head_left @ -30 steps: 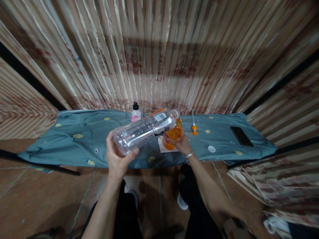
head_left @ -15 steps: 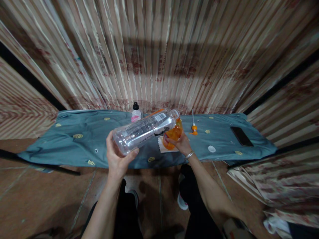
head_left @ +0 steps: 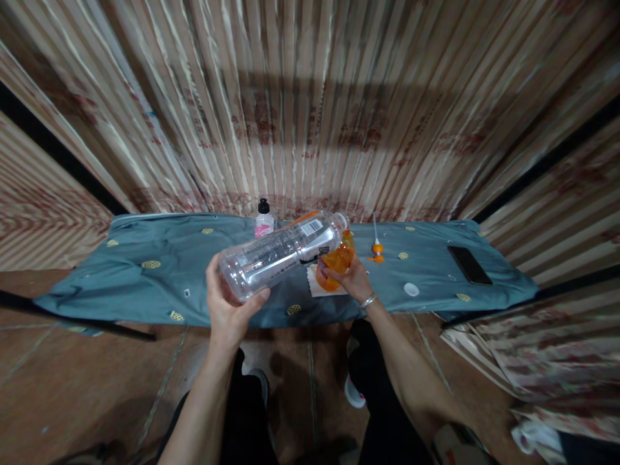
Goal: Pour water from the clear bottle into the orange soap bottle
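My left hand (head_left: 231, 311) is wrapped round the base of a large clear plastic bottle (head_left: 271, 258) with a printed label and barcode. The bottle is tilted, its neck high and to the right, over the top of an orange bottle (head_left: 334, 268). My right hand (head_left: 356, 279) grips that orange bottle, which stands upright over a pale cloth (head_left: 314, 286). Whether the clear bottle's mouth touches the orange bottle's opening, I cannot tell. An orange pump top (head_left: 377, 250) with a thin tube lies to the right.
A small bottle with a black cap (head_left: 264, 219) stands behind the clear bottle. Right of my hands are a white round cap (head_left: 411, 290) and a dark phone (head_left: 469, 265). The blue patterned cloth (head_left: 121, 290) covers the table; striped curtains (head_left: 310, 116) hang behind it.
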`<state>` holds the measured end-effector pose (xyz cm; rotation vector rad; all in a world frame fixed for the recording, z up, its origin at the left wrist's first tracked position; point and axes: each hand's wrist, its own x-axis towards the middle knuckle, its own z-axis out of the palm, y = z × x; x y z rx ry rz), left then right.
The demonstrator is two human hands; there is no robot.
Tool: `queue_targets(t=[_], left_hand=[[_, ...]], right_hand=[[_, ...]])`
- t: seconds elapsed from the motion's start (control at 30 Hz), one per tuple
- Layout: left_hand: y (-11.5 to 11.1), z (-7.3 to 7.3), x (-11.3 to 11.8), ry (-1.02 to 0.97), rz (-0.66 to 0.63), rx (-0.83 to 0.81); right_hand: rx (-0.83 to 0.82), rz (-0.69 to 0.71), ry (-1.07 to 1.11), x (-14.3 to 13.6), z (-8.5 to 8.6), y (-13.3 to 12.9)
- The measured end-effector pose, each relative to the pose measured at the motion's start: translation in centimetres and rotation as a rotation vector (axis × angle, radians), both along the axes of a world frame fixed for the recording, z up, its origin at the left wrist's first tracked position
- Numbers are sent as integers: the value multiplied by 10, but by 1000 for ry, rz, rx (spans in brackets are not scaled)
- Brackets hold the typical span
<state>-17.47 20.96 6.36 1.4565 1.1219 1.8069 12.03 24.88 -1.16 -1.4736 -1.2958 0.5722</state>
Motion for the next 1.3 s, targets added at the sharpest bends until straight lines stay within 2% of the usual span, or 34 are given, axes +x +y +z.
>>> queue_targets(t=[1.3], left_hand=[[0,1,0,-12,-16,-40]], right_hand=[[-17,-3,-23,-1,2,-1]])
